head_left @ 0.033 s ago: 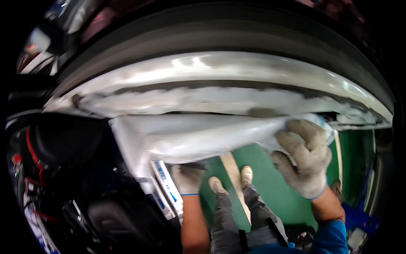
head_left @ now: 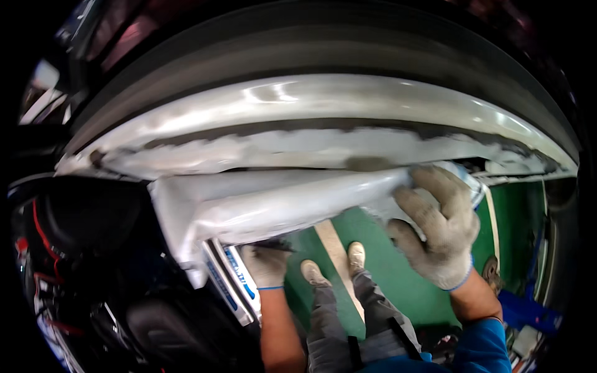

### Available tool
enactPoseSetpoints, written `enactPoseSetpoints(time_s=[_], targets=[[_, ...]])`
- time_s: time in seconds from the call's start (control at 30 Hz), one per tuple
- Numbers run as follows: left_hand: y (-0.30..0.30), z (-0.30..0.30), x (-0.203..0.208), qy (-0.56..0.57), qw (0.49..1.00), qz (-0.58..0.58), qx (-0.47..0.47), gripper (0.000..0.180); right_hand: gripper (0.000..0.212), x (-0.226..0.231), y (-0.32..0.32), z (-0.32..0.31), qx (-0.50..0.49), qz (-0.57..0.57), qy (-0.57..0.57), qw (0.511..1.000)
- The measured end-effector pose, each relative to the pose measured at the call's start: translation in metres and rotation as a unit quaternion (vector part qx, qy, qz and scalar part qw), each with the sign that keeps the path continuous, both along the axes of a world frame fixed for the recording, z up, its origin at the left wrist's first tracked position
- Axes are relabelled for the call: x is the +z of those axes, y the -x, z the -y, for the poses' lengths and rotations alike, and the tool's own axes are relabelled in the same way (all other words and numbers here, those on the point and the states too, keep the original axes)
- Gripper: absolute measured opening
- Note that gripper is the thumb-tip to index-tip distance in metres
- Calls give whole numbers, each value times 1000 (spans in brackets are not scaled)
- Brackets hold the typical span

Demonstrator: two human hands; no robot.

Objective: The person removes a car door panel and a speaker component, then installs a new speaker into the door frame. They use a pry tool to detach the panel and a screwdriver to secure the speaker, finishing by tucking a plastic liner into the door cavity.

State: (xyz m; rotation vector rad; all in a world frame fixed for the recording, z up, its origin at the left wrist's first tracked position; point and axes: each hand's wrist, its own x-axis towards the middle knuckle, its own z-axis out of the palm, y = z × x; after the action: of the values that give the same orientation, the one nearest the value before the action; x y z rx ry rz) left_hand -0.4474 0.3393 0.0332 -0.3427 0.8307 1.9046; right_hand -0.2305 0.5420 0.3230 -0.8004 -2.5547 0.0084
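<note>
A glossy whitish sheet [head_left: 267, 208], which looks like plastic film or a smooth panel, hangs along the lower edge of a pale car sill [head_left: 323, 99]. My right hand [head_left: 438, 224], in a grey knit glove, is at its right end. The fingers are spread and curved, with the fingertips against or just over the sheet. Below the sheet's lower edge is my left hand [head_left: 265, 266], also gloved. Its fingers are hidden at the sheet's edge, beside a dark patch, so its grip does not show. White boxes with blue print [head_left: 239, 276] stand right beside it.
A white uneven layer [head_left: 298, 146] coats the strip under the sill. At left are a black seat-like item [head_left: 161, 323] and red-edged black gear [head_left: 81, 217]. The green floor [head_left: 398, 273] carries a pale stripe [head_left: 339, 261]. Blue equipment [head_left: 528, 314] sits at lower right.
The whole view has shifted slightly, so most things sit a little further left. My right hand stays at the sheet's right end with fingers still spread; the left stays below the sheet.
</note>
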Motion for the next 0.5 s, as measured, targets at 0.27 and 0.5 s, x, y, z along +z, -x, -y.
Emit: enactPoseSetpoints(time_s=[0.27, 0.5], targets=[[-7, -14, 22, 80, 997, -21, 9, 46, 73, -12, -52, -20, -129, -70, 67, 987], [-16, -16, 31, 130, 990, -26, 50, 68, 40, -10, -69, -36, -3, 40, 82, 996]])
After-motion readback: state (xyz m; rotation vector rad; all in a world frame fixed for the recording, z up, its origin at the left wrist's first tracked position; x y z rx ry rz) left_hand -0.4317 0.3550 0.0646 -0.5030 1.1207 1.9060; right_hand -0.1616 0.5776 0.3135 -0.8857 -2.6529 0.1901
